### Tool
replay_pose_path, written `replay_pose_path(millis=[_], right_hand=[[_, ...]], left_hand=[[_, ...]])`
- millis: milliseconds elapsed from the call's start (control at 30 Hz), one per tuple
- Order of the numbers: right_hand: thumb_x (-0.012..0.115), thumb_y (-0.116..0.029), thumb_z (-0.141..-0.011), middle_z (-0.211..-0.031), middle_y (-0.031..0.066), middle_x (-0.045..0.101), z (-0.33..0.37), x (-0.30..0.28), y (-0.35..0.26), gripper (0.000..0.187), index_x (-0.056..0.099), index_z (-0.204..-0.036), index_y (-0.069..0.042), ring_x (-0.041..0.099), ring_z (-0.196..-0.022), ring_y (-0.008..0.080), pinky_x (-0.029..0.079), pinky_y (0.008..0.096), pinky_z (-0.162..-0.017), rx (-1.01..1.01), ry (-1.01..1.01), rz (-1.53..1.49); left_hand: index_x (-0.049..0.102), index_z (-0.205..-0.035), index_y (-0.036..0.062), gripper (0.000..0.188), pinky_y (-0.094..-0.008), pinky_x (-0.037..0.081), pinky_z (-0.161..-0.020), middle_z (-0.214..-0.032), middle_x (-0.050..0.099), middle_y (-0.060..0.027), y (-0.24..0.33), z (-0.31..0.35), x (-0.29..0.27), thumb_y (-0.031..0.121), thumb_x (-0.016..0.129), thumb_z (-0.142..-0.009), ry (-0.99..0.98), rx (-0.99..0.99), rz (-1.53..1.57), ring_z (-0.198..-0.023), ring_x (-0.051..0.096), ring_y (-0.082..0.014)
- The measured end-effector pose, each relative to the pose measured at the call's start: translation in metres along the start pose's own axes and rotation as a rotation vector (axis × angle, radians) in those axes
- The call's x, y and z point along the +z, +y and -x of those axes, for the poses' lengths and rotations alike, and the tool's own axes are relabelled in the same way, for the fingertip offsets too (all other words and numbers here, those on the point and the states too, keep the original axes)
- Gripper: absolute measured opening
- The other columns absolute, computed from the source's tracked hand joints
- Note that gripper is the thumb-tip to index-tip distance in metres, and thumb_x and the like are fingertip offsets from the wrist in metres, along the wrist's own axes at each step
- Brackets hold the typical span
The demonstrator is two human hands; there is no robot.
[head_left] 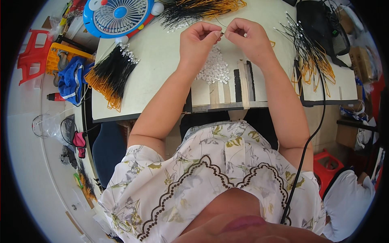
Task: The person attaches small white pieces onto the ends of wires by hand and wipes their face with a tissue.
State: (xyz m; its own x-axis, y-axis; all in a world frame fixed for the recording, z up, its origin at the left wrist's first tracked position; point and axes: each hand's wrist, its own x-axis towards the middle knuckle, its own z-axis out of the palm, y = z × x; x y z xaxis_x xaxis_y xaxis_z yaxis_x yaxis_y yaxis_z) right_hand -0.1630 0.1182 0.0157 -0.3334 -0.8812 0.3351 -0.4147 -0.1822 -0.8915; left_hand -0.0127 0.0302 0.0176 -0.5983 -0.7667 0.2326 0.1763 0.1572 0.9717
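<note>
Above the far side of a small pile of white plastic connector housings (214, 69), my left hand (196, 45) and my right hand (252, 43) meet almost fingertip to fingertip. Both are closed in a pinch. A thin dark wire (221, 34) shows between the fingertips, its end at my left thumb and forefinger. A small white bit shows at my right fingers, too small to name. Bundled black wires with orange ends (115, 73) lie left of my left hand. A second bundle (190, 11) lies beyond the hands, and a looser bunch (310, 52) spreads to the right.
A blue toy-shaped fan (119, 14) stands at the far left of the pale table (158, 81). Dark and wooden strips (244, 85) line its front edge. A black bag (320, 28) sits far right, and a black cable (322, 109) hangs past my right arm. Red stools flank the table.
</note>
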Motion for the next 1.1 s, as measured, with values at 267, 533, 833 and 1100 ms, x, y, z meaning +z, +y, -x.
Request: replay_pose_path(millis=[267,533,833,1100], right_hand=[[0.069,-0.009,-0.083,-0.074,-0.004,0.06,-0.0003,-0.0032,0.0009,0.008,0.064,-0.083,-0.003,0.048,-0.07,0.0062,0.041,0.0231,-0.065,0.019,-0.051,0.012],[0.071,-0.011,-0.082,-0.073,-0.0032,0.061,-0.0004,-0.0014,-0.0008,0.01,0.066,-0.082,-0.002,0.049,-0.069,0.0066,0.043,0.0236,-0.065,-0.005,0.055,0.058],[0.07,-0.011,-0.083,-0.073,-0.0036,0.06,-0.0011,-0.0031,-0.0001,0.01,0.066,-0.082,-0.002,0.049,-0.069,0.0066,0.043,0.0244,-0.066,0.028,0.005,0.012],[0.069,-0.012,-0.084,-0.074,-0.0019,0.06,-0.001,-0.0055,-0.0026,0.008,0.066,-0.083,-0.004,0.05,-0.071,0.0082,0.043,0.0253,-0.067,0.006,-0.032,-0.008]], left_hand=[[0.069,-0.097,-0.0026,0.01,-0.0243,0.054,-0.074,-0.087,0.07,-0.0055,0.0,0.0003,0.0018,-0.001,0.066,-0.087,0.008,0.024,-0.056,-0.08,0.066,-0.0111],[0.069,-0.097,-0.0027,0.011,-0.0238,0.053,-0.073,-0.087,0.07,-0.0057,-0.0013,0.0,0.0009,-0.001,0.066,-0.087,0.004,-0.002,-0.07,-0.079,0.066,-0.0109],[0.069,-0.096,-0.0035,0.01,-0.0234,0.053,-0.072,-0.087,0.07,-0.0057,-0.0002,-0.0001,0.0003,-0.002,0.066,-0.087,-0.019,0.019,-0.044,-0.079,0.065,-0.0104],[0.07,-0.1,-0.0007,0.012,-0.0256,0.055,-0.078,-0.088,0.071,-0.006,0.0001,0.0016,-0.0005,-0.001,0.065,-0.089,-0.034,0.045,-0.169,-0.082,0.066,-0.0123]])
